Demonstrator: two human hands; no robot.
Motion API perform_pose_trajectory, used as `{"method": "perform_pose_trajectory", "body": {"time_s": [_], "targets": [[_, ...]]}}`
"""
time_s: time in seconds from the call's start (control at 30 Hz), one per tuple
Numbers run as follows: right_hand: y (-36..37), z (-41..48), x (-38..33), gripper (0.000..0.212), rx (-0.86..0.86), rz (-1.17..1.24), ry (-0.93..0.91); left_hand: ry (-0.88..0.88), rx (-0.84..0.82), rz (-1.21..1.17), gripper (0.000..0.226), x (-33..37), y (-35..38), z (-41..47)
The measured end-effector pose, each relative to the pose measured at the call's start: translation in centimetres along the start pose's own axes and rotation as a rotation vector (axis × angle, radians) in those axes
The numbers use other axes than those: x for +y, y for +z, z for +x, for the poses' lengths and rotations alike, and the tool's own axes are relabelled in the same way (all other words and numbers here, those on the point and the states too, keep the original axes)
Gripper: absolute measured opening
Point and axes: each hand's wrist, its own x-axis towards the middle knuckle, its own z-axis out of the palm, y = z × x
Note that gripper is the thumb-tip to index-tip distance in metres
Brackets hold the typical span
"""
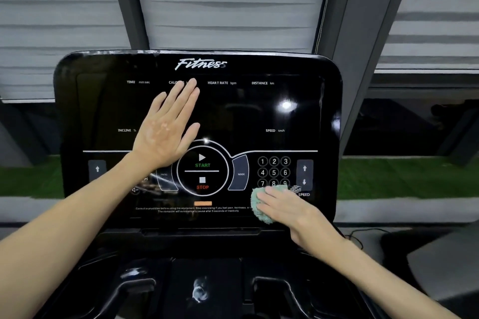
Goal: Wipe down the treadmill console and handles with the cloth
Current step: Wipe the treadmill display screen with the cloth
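Two bare hands on one machine. Left hand (166, 132): fingers straight and close together, laid flat on the upper left of the glossy black treadmill console panel (233, 111), fingertips at the CALORIES label. Right hand (287, 211): fingers extended over a bunched teal fuzzy cloth (259, 215), pressing it to the panel's lower right, just beneath the white round number keypad (274, 172) and beside the SPEED label. Between the hands, a white-ringed START/STOP dial (202, 171). Below, black moulded handles (134, 290). Behind, grey striped window blinds (233, 8).
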Motion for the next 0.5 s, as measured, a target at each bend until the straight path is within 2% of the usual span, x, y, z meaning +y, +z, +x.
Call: {"method": "perform_pose_trajectory", "body": {"time_s": [0.13,0.33,0.43,0.5], "targets": [[-3.8,4.6,2.9,0.087,0.055,-0.141,-0.036,0.009,0.001,-0.004,0.064,0.0,0.0,0.0],[-14.0,12.5,5.7,0.082,0.38,-0.188,0.083,0.005,-0.001,-0.017,0.064,0.0,-0.1,0.1],[-11.1,10.5,4.8,0.082,0.422,-0.19,0.133,0.0,-0.006,-0.019,0.065,0.0,-0.1,0.0],[-8.9,8.3,3.9,0.076,0.385,-0.035,0.151,0.002,-0.004,-0.024,0.065,0.1,-0.1,0.1]]}}
